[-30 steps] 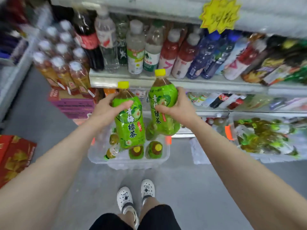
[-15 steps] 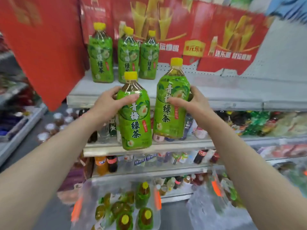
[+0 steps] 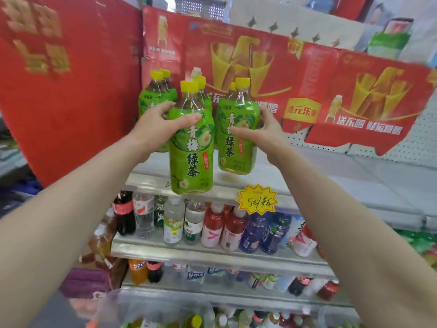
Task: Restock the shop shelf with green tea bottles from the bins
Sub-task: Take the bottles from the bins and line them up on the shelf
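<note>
Green tea bottles (image 3: 192, 162), clear plastic with yellow caps and green labels, are held upright at the front of a white metal top shelf (image 3: 331, 178).
The left hand (image 3: 153, 124) grasps the nearer bottle (image 3: 189, 138) at its shoulder, thumb across the label. The right hand (image 3: 264, 131) curls round the farther bottle (image 3: 236, 147) likewise. Matching shelved bottles (image 3: 153, 98) stand just behind, before a red paper poster (image 3: 331, 95). A yellow starburst price tag (image 3: 257, 199) hangs on the shelf edge.

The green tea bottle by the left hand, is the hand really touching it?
Touching. The head view shows the left hand gripping the green tea bottle, with the thumb lying across its label.
</note>
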Tool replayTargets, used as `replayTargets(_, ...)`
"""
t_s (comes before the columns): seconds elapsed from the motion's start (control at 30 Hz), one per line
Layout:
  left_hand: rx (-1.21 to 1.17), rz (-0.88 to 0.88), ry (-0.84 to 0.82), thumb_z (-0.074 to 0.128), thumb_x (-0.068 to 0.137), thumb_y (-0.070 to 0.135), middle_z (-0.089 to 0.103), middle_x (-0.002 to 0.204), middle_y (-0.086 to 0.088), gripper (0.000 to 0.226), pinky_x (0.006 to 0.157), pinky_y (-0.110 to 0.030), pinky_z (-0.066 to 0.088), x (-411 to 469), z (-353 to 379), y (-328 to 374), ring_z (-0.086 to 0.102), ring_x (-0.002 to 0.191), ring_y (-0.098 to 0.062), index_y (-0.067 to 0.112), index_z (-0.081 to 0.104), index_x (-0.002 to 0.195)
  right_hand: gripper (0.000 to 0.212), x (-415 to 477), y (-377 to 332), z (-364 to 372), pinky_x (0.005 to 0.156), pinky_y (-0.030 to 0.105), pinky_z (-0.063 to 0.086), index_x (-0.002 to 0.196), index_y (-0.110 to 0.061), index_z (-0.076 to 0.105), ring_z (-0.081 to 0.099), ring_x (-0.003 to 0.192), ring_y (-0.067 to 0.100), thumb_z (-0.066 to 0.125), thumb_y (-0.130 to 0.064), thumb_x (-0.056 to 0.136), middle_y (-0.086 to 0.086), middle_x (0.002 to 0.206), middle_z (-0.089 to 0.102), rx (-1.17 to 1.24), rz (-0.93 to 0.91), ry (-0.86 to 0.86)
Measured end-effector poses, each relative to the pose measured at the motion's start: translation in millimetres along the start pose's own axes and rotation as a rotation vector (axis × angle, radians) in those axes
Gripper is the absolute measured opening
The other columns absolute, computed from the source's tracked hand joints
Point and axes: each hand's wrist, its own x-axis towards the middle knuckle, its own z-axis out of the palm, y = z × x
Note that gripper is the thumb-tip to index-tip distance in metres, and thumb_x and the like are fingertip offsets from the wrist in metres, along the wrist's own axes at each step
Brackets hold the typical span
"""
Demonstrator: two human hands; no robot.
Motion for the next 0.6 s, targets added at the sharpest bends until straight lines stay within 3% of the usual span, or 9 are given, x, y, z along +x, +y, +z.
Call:
replayTargets(0.23,0.037,-0.008,0.036,0.076,0.04,0.082,0.049,0.142,-0.003,0.124,0.108,-0.048,0.04,14.6,4.4,-0.9,0.051,0.126,-0.022,0.027,0.04,0.146,0.067,36.1,28.2,9.5,0.082,0.032,0.056,0.126,-0.012,0.051,0.068,0.091,0.011,0.088,-0.006,0.07,-0.003,0.102,0.066,0.047,0.073,-0.052)
replayTargets(0.4,0.066,-0.004,0.047,0.076,0.053,0.073,0.043,0.145,-0.004,0.113,0.11,-0.046,0.037,24.0,10.2,0.0,0.044,0.13,-0.021,0.023,0.038,0.147,0.064,56.9,35.2,11.4,0.082,0.03,0.054,0.127,-0.015,0.048,0.065,0.093,0.01,0.084,-0.004,0.075,-0.005,0.102,0.063,0.062,0.074,-0.077)
replayTargets(0.53,0.063,-0.001,0.042,0.073,0.062,0.061,0.047,0.12,0.009,0.091,0.103,-0.037,0.038,28.4,16.9,1.5,0.043,0.121,-0.015,0.027,0.044,0.141,0.069,70.9,40.6,12.5,0.097,0.043,0.051,0.133,-0.018,0.046,0.064,0.103,0.015,0.083,-0.009,0.076,-0.005,0.11,0.064,0.044,0.066,-0.133)
replayTargets(0.6,0.078,-0.005,0.037,0.074,0.072,0.053,0.048,0.101,0.021,0.053,0.095,-0.033,0.038,30.0,21.0,1.3,0.043,0.114,-0.012,0.039,0.05,0.118,0.067,73.1,42.8,11.3,0.099,0.044,0.05,0.133,-0.019,0.046,0.063,0.102,0.013,0.083,-0.011,0.077,-0.005,0.11,0.064,0.015,0.051,-0.152)
